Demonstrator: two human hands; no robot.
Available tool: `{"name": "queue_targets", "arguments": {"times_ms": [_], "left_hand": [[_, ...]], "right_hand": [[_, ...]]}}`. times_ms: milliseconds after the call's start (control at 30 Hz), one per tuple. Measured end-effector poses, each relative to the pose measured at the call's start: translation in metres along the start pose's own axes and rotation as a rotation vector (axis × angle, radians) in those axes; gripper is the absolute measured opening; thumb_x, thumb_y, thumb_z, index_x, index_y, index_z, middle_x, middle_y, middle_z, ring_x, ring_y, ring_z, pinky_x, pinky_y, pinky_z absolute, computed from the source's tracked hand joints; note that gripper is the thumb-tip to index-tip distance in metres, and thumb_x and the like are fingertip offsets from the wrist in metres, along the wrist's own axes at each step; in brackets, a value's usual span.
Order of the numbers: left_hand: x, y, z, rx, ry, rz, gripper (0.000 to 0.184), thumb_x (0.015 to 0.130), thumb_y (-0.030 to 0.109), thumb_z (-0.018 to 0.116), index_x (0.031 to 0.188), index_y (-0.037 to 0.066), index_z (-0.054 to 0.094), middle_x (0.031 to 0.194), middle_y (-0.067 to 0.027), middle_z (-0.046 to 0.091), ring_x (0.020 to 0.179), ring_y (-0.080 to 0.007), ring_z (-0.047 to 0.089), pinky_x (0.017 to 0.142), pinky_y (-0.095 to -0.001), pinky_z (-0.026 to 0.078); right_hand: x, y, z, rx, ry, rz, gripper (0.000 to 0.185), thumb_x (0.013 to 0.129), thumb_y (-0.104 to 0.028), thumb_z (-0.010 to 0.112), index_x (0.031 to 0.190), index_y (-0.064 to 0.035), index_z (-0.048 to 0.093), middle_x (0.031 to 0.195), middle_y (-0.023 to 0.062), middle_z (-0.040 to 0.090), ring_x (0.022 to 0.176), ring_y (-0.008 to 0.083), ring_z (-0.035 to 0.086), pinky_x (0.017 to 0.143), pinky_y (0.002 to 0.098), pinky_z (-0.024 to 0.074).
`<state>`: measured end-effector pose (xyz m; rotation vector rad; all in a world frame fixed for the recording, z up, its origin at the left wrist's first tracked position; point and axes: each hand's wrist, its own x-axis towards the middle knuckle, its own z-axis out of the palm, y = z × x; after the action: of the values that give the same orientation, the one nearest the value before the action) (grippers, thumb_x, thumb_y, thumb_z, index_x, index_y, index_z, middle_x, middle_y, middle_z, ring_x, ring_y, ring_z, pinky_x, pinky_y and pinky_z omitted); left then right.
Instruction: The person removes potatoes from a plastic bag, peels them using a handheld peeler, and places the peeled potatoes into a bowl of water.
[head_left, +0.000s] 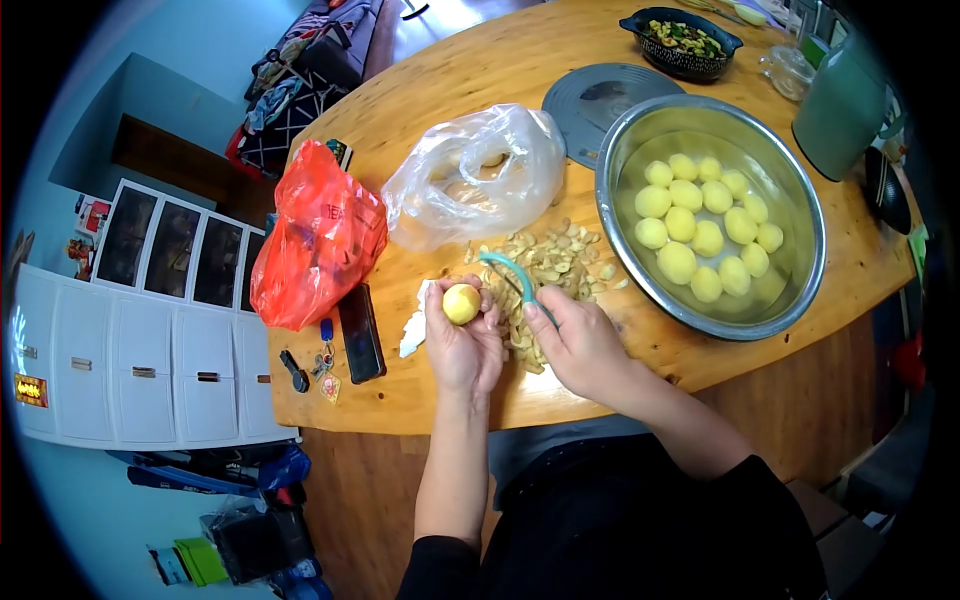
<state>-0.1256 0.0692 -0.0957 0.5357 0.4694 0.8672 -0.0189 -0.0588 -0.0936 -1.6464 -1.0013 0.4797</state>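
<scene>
My left hand (466,345) holds a yellow peeled-looking potato (461,304) in its curled fingers. The fingers of my right hand (580,345) are wrapped round a teal peeler (523,283), its head just right of the potato and not touching it. Under and beyond both hands lies a heap of peelings (550,262) on the wooden table (640,362). To the right, a large metal bowl (612,240) contains several peeled potatoes (683,224) in water. A crumpled white tissue (412,335) is partly behind my left hand.
Beyond my hands lies a clear plastic bag (475,175), with a red bag (320,235) to its left. A phone (361,334) and keys (326,362) are at the left. Farther back are a grey mat (590,100), a black dish (690,62) and a green pitcher (840,110).
</scene>
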Motion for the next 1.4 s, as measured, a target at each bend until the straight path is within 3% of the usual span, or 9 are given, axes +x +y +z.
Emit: {"name": "queue_targets", "arguments": {"times_ms": [167,333,433,567,667,867,1000,1267,1400], "left_hand": [[-0.001,-0.008,-0.003,0.239,0.073,0.143,0.024,0.113,0.032,0.039,0.109,0.010,0.048,0.096,-0.0098,0.061,0.075,-0.0176,0.057,0.061,-0.0307,0.049],[-0.005,-0.019,0.012,0.462,0.222,0.382,0.032,0.110,0.037,0.042,0.105,0.008,0.053,0.096,-0.0086,0.062,0.071,-0.0166,0.057,0.060,-0.0291,0.046],[-0.012,-0.012,0.011,0.392,0.025,0.435,0.031,0.111,0.036,0.040,0.105,0.008,0.052,0.098,-0.0094,0.062,0.073,-0.0170,0.056,0.059,-0.0295,0.045],[-0.001,-0.001,0.016,0.285,0.168,0.273,0.032,0.111,0.036,0.039,0.104,0.007,0.052,0.097,-0.0095,0.062,0.075,-0.0182,0.056,0.061,-0.0309,0.045],[0.000,-0.002,0.006,0.302,0.086,0.191,0.032,0.111,0.036,0.040,0.105,0.007,0.053,0.096,-0.0086,0.062,0.076,-0.0175,0.057,0.063,-0.0307,0.047],[-0.005,-0.021,0.010,0.566,0.185,0.354,0.029,0.112,0.036,0.042,0.106,0.009,0.050,0.095,-0.0074,0.060,0.071,-0.0133,0.054,0.060,-0.0272,0.044],[-0.008,-0.014,0.006,0.346,0.024,0.343,0.031,0.110,0.036,0.045,0.109,0.007,0.054,0.099,-0.0076,0.063,0.072,-0.0169,0.055,0.062,-0.0294,0.046],[-0.001,0.003,0.010,-0.059,0.098,-0.108,0.045,0.109,0.047,0.045,0.114,0.004,0.058,0.094,-0.0091,0.059,0.077,-0.0164,0.053,0.064,-0.0281,0.046],[0.000,-0.005,-0.004,0.170,0.130,0.023,0.043,0.109,0.045,0.045,0.108,0.005,0.059,0.088,-0.0073,0.061,0.072,-0.0158,0.053,0.065,-0.0280,0.047]], "right_hand": [[-0.012,-0.010,0.015,-0.139,0.003,-0.153,0.025,0.104,-0.028,0.057,0.089,-0.0079,0.053,0.066,0.0155,0.064,0.060,0.0389,0.065,0.054,0.0520,0.0497],[-0.011,-0.011,0.023,-0.200,-0.009,-0.169,0.023,0.104,-0.026,0.056,0.092,-0.0071,0.052,0.068,0.0165,0.065,0.059,0.0403,0.065,0.055,0.0525,0.0507],[-0.005,-0.002,0.018,-0.218,-0.022,-0.088,0.022,0.104,-0.025,0.056,0.092,-0.0070,0.052,0.066,0.0179,0.064,0.060,0.0414,0.065,0.056,0.0533,0.0504],[-0.001,-0.008,0.005,-0.124,0.005,-0.052,0.020,0.104,-0.022,0.057,0.093,-0.0062,0.052,0.064,0.0187,0.062,0.061,0.0429,0.064,0.055,0.0544,0.0481],[0.000,-0.006,0.010,-0.187,0.037,-0.132,0.020,0.103,-0.023,0.057,0.093,-0.0065,0.052,0.063,0.0162,0.063,0.058,0.0407,0.064,0.052,0.0525,0.0486],[-0.008,-0.011,0.021,-0.261,0.038,-0.217,0.019,0.103,-0.025,0.056,0.095,-0.0077,0.052,0.066,0.0152,0.066,0.058,0.0391,0.066,0.053,0.0522,0.0505],[0.002,0.006,0.015,-0.265,-0.038,-0.043,0.019,0.103,-0.021,0.058,0.095,-0.0045,0.051,0.066,0.0200,0.063,0.062,0.0440,0.064,0.055,0.0542,0.0492],[0.000,-0.002,0.005,-0.221,-0.002,-0.092,0.022,0.103,-0.024,0.057,0.093,-0.0049,0.051,0.064,0.0187,0.063,0.060,0.0436,0.064,0.054,0.0546,0.0480],[-0.005,-0.006,0.015,-0.271,0.016,-0.226,0.021,0.102,-0.025,0.058,0.093,-0.0074,0.053,0.066,0.0148,0.065,0.059,0.0384,0.066,0.052,0.0506,0.0504]]}}
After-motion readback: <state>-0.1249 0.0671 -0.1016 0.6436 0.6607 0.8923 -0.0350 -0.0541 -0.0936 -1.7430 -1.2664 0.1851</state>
